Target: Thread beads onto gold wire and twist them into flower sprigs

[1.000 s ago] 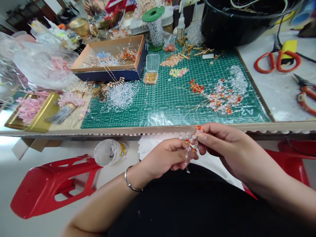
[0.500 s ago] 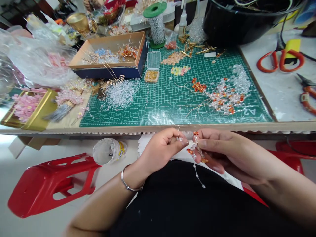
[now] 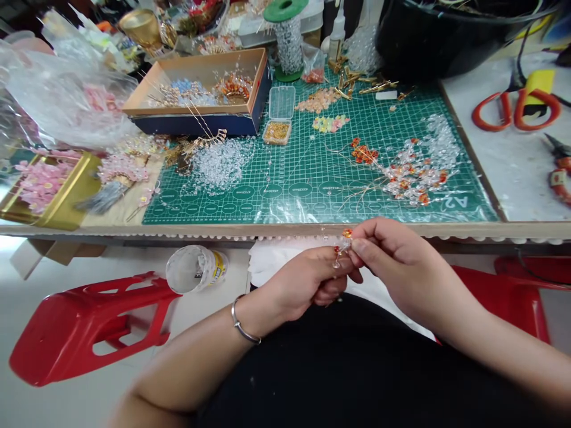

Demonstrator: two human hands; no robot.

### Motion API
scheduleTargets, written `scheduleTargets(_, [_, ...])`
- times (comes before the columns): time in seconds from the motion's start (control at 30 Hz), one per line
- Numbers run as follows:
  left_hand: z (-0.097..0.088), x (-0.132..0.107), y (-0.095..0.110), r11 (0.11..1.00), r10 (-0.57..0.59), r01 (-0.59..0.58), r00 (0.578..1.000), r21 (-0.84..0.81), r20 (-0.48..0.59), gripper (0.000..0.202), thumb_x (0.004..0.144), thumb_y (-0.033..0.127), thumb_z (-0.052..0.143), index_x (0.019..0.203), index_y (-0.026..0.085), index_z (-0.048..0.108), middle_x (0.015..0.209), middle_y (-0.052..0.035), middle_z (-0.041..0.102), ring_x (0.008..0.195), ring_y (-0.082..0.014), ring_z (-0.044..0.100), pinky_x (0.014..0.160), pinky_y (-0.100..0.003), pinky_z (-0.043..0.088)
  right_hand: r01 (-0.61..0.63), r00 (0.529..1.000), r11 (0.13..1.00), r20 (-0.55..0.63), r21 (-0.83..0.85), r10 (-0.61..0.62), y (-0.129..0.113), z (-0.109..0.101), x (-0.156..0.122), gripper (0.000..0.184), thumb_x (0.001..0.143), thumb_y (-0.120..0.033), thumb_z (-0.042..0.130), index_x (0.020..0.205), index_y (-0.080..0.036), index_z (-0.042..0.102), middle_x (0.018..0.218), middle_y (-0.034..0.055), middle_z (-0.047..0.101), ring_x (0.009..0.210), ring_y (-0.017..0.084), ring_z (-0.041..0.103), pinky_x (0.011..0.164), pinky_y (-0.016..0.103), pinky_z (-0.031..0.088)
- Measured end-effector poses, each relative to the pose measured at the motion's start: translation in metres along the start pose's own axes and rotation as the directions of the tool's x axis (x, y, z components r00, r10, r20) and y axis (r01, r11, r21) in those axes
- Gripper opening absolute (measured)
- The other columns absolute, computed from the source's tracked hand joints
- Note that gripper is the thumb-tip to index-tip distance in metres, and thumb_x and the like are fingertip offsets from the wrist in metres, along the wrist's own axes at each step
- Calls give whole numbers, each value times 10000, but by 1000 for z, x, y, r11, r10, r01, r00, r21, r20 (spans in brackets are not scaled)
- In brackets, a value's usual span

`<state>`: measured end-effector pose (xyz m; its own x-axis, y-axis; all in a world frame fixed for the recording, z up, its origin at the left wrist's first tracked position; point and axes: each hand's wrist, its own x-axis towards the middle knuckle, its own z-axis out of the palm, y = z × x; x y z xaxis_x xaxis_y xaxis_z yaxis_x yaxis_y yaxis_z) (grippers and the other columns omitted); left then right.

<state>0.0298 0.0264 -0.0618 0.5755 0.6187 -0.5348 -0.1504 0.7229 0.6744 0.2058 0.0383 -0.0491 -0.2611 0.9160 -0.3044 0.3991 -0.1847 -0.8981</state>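
Observation:
Just below the table's front edge, my left hand (image 3: pixel 312 279) and my right hand (image 3: pixel 392 267) meet over my lap. Both pinch a small beaded wire sprig (image 3: pixel 342 245) with clear and orange beads, fingers closed round it. A silver bangle (image 3: pixel 243 324) sits on my left wrist. On the green cutting mat (image 3: pixel 303 178) lie a cluster of finished clear-and-orange sprigs (image 3: pixel 410 172) and a heap of clear beads (image 3: pixel 220 160).
A cardboard box (image 3: pixel 196 95) of beaded pieces, a small clear bead case (image 3: pixel 277 116), a green spool (image 3: pixel 288 41) and a black tub (image 3: pixel 446 35) stand at the back. Red scissors (image 3: pixel 515 110) lie right. A gold tray (image 3: pixel 49 190), a red stool (image 3: pixel 84 327) and a jar (image 3: pixel 196 270) are left.
The hanging beaded strand that dangled below my right hand is gathered up. My left hand has closed back onto the sprig, and both hands sit tighter together.

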Motion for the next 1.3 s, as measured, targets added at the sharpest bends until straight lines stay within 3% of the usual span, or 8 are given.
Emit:
scheduleTargets(0.13, [7,-8,3,968,41,-55,997,245,60,383,915,499,641,735,167,574,644,14,545,550,-97,495,539,-232,395,53,986,959,-139,-280,-95,-6,4,1,95,935,-316,511,861,-266,542,774,27,656,723,226,628,642,346,437])
scheduleTargets(0.3, [14,-29,19,795,204,-227,973,562,104,309,1017,386,485,842,166,610,704,20,531,628,-106,485,620,-256,403,175,962,838,-93,-516,-258,-3,-1,4,105,917,-311,460,842,-257,509,730,43,673,644,233,627,569,324,395])
scheduleTargets(0.4, [16,-45,27,278,420,-254,899,926,120,299,1014,218,432,768,163,592,682,9,517,629,-127,452,595,-296,352,257,949,760,8,-597,-314,3,-5,3,155,932,-317,412,819,-249,491,728,60,666,606,235,599,549,328,359])
scheduleTargets(0.5, [18,-56,36,-355,521,-179,777,918,353,260,944,87,469,731,169,594,650,3,482,589,-150,385,558,-337,303,309,948,744,125,-592,-293,4,-7,-2,165,926,-301,429,795,-242,510,692,44,648,576,219,584,542,325,358])
scheduleTargets(0.63, [10,-51,56,-602,455,-219,696,767,556,212,940,90,507,824,163,668,709,-16,559,646,-174,446,575,-337,340,360,924,802,301,-477,-236,-6,-11,-9,247,942,-306,467,703,-245,490,630,-5,610,551,169,566,527,287,394])
scheduleTargets(0.97, [-10,-17,59,-309,586,-468,592,828,553,280,1037,301,507,860,172,681,706,4,654,655,-139,547,669,-293,399,68,863,997,504,-31,-43,-7,-33,-19,188,969,-331,544,802,-249,572,704,-32,594,606,142,527,522,250,433])
scheduleTargets(1.2, [-13,-10,54,469,372,-323,917,822,148,260,964,373,617,812,177,693,764,12,681,734,-126,594,693,-256,421,171,954,969,276,-177,-118,-12,-30,-26,282,995,-418,540,767,-259,583,702,-29,612,642,154,566,572,265,474])
scheduleTargets(1.3, [-23,-3,49,751,164,-243,969,614,182,247,902,396,704,815,165,713,796,8,677,736,-106,574,698,-235,427,263,954,936,206,-232,-217,-14,-28,-26,240,998,-392,549,804,-268,618,735,-24,658,662,156,623,567,257,500])
